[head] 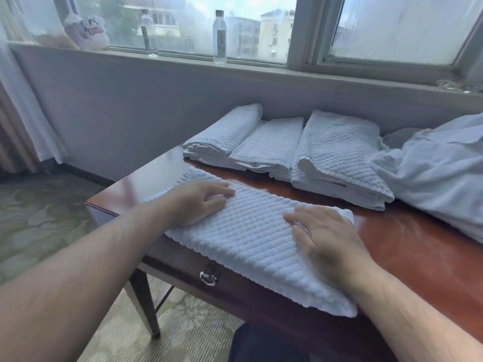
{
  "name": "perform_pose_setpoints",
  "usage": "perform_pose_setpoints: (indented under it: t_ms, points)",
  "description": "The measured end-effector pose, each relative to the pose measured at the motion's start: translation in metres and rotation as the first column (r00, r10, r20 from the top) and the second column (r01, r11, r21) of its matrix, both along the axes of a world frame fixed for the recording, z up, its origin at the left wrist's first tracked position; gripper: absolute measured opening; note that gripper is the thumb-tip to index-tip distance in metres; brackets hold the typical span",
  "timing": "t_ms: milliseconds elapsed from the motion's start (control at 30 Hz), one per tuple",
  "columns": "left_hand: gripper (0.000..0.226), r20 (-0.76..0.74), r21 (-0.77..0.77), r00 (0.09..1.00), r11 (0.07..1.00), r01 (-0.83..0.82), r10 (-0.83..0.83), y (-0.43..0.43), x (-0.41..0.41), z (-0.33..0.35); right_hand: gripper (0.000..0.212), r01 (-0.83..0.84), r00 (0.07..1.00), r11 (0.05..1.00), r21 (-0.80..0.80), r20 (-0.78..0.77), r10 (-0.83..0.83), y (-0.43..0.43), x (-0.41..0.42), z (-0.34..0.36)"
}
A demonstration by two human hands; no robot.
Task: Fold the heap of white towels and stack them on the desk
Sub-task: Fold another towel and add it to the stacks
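Grey wall [117, 100] beneath a wide daylit window [248, 27]. Patterned carpet [39, 218] below, curtain [15, 121] at left. Reddish wooden desk [405, 244].

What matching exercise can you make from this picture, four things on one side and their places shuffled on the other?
Things:
1. quilted towel
2. folded towels
3. crumpled heap
4. clear bottle

Places:
A. on the window sill
B. right end of the desk
C. near desk edge, under the left hand and right hand
D. back of the desk, in piles

Pairs: 1-C, 2-D, 3-B, 4-A.
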State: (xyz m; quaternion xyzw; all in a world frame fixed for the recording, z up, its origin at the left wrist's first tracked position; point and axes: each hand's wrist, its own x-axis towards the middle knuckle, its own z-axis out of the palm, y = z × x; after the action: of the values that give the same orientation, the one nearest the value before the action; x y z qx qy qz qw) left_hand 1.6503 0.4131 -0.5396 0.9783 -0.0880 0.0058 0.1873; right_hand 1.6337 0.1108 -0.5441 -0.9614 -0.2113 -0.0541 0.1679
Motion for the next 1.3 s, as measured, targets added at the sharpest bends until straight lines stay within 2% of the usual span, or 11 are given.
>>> perform_pose_setpoints:
  t_ms: [100,200,300,367,433,533,667,900,1100,1233,1300]
  points:
    - [0.041,0.069,0.126,0.998,0.992,-0.008,-0.001,0.0,-0.004,-0.007,0.043,0.118,0.991,0.992,0.032,-0.065,-0.116,-0.005,-0.006,-0.004]
    - [0.046,0.052,0.19,0.999,0.982,-0.012,0.003,-0.005,-0.002,-0.011,0.063,0.329,0.939,0.9,0.286,-0.198,-0.281,-0.008,-0.016,-0.002]
    - [0.048,0.033,0.203,0.999,0.979,-0.007,0.0,-0.005,0.0,-0.013,0.07,0.575,0.818,0.501,0.647,-0.436,-0.375,-0.014,-0.035,0.004]
    - [0.048,0.038,0.205,0.999,0.979,-0.008,0.0,-0.005,0.001,-0.015,0.051,0.637,0.77,0.095,0.765,-0.623,-0.139,-0.022,-0.045,0.01]
    - [0.048,0.038,0.202,0.999,0.979,-0.012,0.004,-0.006,0.002,-0.017,0.049,0.711,0.697,-0.051,0.701,-0.693,0.185,-0.027,-0.058,0.014]
    - [0.049,0.04,0.206,0.999,0.978,-0.033,0.025,-0.011,0.0,-0.018,0.072,0.698,0.661,-0.072,0.713,-0.602,0.447,-0.016,-0.084,0.007]
    - [0.051,0.035,0.211,0.998,0.975,-0.064,0.058,-0.019,-0.005,-0.019,0.109,0.61,0.726,-0.097,0.786,-0.506,0.466,0.029,-0.106,-0.01]
    - [0.058,0.008,0.19,0.995,0.977,-0.098,0.098,-0.041,-0.021,-0.024,0.026,0.656,0.752,-0.123,0.745,-0.658,0.025,0.072,-0.076,0.0]
    - [0.063,0.01,0.162,0.997,0.984,-0.08,0.079,-0.051,-0.037,-0.02,0.031,0.437,0.889,0.108,0.893,-0.41,-0.202,0.06,-0.064,0.004]
    - [0.076,0.117,0.059,0.992,0.997,-0.049,0.042,-0.049,-0.038,-0.005,0.029,0.194,0.978,0.276,0.941,-0.163,-0.131,0.041,-0.045,0.037]
    - [0.082,0.152,0.009,0.984,0.995,-0.095,0.093,-0.042,-0.027,0.006,0.025,0.141,0.99,0.287,0.948,-0.137,-0.036,0.036,-0.025,0.054]
